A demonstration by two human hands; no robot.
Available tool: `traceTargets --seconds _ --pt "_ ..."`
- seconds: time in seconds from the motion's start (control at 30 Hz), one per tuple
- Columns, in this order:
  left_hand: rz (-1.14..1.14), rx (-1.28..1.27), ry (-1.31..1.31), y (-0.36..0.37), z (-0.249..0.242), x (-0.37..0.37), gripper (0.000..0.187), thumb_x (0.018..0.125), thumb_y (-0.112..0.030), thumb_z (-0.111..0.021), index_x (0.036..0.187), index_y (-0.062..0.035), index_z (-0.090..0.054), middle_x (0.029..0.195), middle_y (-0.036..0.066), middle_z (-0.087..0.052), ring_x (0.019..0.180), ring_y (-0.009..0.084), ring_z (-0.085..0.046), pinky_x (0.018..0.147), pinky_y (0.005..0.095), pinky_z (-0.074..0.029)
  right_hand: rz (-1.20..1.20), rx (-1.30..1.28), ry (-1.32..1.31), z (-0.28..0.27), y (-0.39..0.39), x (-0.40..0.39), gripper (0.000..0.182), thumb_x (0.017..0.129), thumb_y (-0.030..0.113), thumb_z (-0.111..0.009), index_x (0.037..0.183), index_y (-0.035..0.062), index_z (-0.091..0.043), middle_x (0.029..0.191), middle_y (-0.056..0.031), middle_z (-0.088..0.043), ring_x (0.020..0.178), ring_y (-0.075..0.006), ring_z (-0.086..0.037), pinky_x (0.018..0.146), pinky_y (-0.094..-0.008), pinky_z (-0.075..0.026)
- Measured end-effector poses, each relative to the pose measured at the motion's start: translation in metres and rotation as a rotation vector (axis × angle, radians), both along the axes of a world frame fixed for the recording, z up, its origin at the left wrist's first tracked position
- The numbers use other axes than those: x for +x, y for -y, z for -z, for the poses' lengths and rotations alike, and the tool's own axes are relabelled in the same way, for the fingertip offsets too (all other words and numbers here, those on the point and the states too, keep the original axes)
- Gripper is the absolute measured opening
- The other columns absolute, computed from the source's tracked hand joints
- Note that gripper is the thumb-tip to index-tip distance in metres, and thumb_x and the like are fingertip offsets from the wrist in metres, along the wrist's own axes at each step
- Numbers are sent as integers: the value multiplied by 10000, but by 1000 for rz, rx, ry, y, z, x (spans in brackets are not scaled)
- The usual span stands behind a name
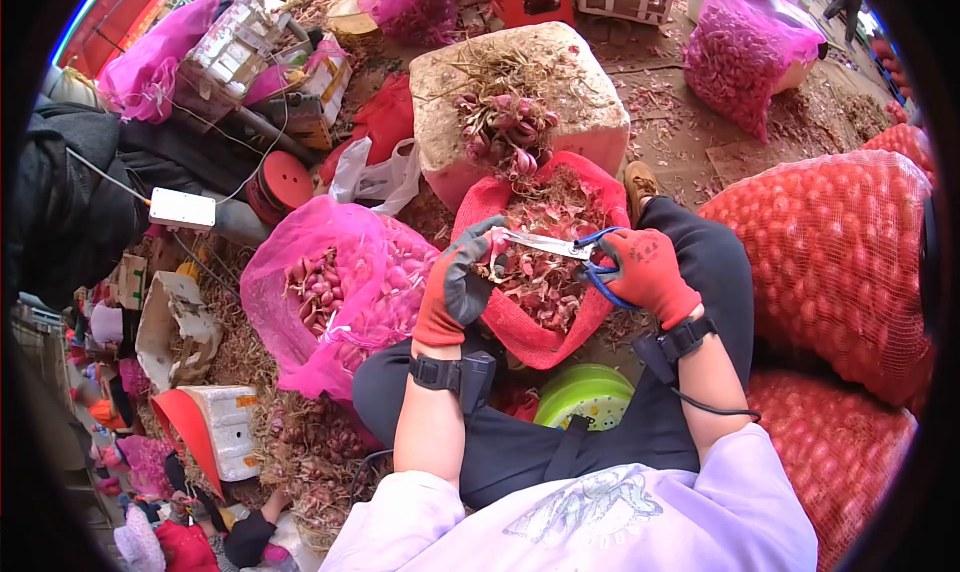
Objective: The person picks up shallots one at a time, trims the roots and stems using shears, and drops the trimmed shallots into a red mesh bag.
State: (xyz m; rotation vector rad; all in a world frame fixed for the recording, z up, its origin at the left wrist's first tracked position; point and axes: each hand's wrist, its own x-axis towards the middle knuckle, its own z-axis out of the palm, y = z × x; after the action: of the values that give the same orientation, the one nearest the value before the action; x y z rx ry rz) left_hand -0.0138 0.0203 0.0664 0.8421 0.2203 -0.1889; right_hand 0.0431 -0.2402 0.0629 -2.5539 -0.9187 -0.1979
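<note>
My right hand (652, 272), in a red glove, is closed round the blue handles of a pair of scissors (548, 244). The blades point left and reach my left hand (455, 290), gloved in red and grey. Its fingers pinch a small pinkish shallot (497, 238) at the blade tips; the glove hides part of it. Below both hands a red mesh bag (545, 347) gapes, full of loose skins and trimmings (535, 287). Beyond it, a bunch of shallots with dry stalks (508, 124) lies on a foam block (580, 87).
A pink mesh bag of shallots (315, 297) stands at my left. Large red mesh sacks (820, 262) crowd the right side. Between my legs sits a green round stool (585, 397). A white power strip (183, 209) with cords hangs at left; another pink bag (745, 57) stands far right.
</note>
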Motion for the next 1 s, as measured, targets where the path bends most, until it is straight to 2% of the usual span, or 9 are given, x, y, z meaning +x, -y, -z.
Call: traceTargets --seconds 0.27,0.4,0.5,0.57,0.63,0.73,0.83,0.93,1.0 --pt "158 -676 -58 -3 15 6 376 943 -178 -446 1283 -18 -470 994 128 -603 714 143 -525 613 229 -462 229 113 -347 -1 -4 3 321 765 414 -655 797 95 -677 708 -147 -635 677 -320 -623 598 -405 -474" --pt "71 -678 -131 1 20 7 335 946 -182 -479 1250 -42 -498 1005 111 -608 738 150 -555 635 236 -490 212 281 -382 9 -7 5 342 771 412 -656 774 70 -663 694 -162 -619 666 -346 -607 597 -421 -466" --pt "-262 107 100 -3 7 -2 314 936 -163 -519 1230 -51 -508 997 88 -609 781 157 -582 647 245 -499 202 222 -395 0 -12 3 360 761 426 -675 781 67 -654 705 -153 -626 669 -338 -609 597 -412 -463" --pt "-413 175 269 -38 -24 -16 300 935 -157 -533 1214 -50 -510 988 50 -602 828 140 -588 713 267 -500 183 176 -363 3 -13 5 366 754 431 -682 786 68 -653 718 -145 -633 673 -328 -613 598 -405 -463" --pt "-736 580 324 -78 -48 -34 302 936 -136 -521 1221 -39 -506 1025 59 -601 882 131 -585 789 275 -487 174 157 -366 7 -14 5 361 752 426 -683 780 68 -651 732 -133 -641 677 -312 -620 596 -395 -462" --pt "-970 939 225 -133 -55 -58 301 931 -111 -483 1210 -11 -533 977 60 -600 812 82 -559 691 226 -461 134 168 -419 -1 -21 6 355 753 419 -680 780 67 -650 729 -137 -637 679 -314 -619 597 -395 -462" --pt "-697 1388 60 -190 -19 -86 305 908 -134 -514 1179 -1 -557 987 82 -602 813 128 -578 721 274 -470 127 199 -365 2 -23 7 382 740 440 -686 774 62 -646 734 -151 -635 688 -324 -620 607 -408 -463" --pt "-254 1453 -199 -165 -29 -98 302 930 -185 -507 1159 12 -527 1120 128 -599 990 204 -575 873 330 -450 136 216 -317 -3 -13 9 411 743 456 -677 853 62 -633 796 -157 -627 753 -339 -611 659 -423 -466" --pt "257 1564 -224 -143 -45 -86 318 901 -198 -546 1140 11 -538 1106 147 -603 993 222 -577 869 344 -446 97 234 -200 -2 -8 15 415 752 452 -667 902 67 -619 835 -154 -617 791 -343 -604 694 -427 -468"
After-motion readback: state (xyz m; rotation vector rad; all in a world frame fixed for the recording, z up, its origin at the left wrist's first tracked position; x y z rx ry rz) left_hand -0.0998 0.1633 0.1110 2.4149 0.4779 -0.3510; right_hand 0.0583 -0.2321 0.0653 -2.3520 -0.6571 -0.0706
